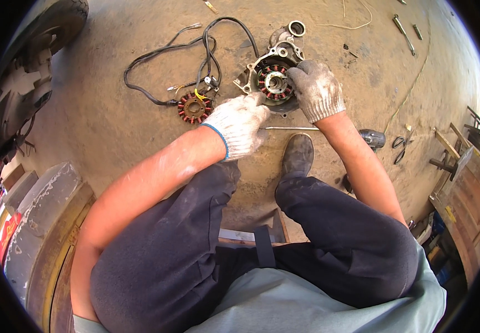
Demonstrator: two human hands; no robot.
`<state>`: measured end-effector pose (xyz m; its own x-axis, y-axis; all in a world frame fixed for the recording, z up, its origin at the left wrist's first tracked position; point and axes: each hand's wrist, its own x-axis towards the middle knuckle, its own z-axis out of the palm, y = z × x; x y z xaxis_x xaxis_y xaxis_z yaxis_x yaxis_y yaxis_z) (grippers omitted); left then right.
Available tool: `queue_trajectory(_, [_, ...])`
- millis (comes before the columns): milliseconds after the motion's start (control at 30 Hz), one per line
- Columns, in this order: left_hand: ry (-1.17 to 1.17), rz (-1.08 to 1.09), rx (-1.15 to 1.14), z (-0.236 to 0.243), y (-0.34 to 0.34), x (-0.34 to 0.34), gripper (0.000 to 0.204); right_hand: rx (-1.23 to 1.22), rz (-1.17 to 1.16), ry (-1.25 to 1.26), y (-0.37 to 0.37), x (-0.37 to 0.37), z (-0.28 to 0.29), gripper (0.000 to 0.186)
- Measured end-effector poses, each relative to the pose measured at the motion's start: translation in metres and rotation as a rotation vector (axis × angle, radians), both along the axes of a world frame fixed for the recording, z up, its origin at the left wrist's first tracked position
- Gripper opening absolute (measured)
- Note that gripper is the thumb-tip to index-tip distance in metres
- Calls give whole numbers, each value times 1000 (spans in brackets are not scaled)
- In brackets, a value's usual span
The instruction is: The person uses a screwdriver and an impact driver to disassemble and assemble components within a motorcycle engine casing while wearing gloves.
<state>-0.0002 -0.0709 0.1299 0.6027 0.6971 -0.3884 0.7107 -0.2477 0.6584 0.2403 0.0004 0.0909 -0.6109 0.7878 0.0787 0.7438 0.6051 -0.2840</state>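
Note:
Round, with copper windings, a stator coil (273, 71) sits inside a metal engine side cover (244, 83) on the floor in front of me. My left hand (239, 125), in a dirty white knit glove, is closed at the cover's lower left edge, its fingertips partly hidden. My right hand (316, 90), gloved too, has its fingers curled together at the right side of the coil. Whatever lies between those fingers is hidden. A second stator coil (194, 108), with yellow wires and a black cable (140, 91), lies left of the cover, beside my left hand.
A thin metal rod (292, 129) lies below the cover, near my boot (298, 154). Right of my right forearm are a black power tool (372, 139) and scissors (400, 149). A wrench (404, 34) lies far right. A tyre (57, 25) stands at far left, wooden furniture (467, 205) at right.

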Motion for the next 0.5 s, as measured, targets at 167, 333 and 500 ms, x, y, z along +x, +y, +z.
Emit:
queue_trajectory(167, [-9, 6, 25, -6, -4, 0, 43, -12, 4, -48, 0, 4, -3, 13])
queue_trajectory(333, [9, 10, -8, 1, -2, -4, 43, -25, 18, -72, 0, -1, -5, 15])
queue_trajectory(500, [-60, 0, 52, 2, -4, -1, 42, -1, 92, -105, 5, -2, -7, 18])
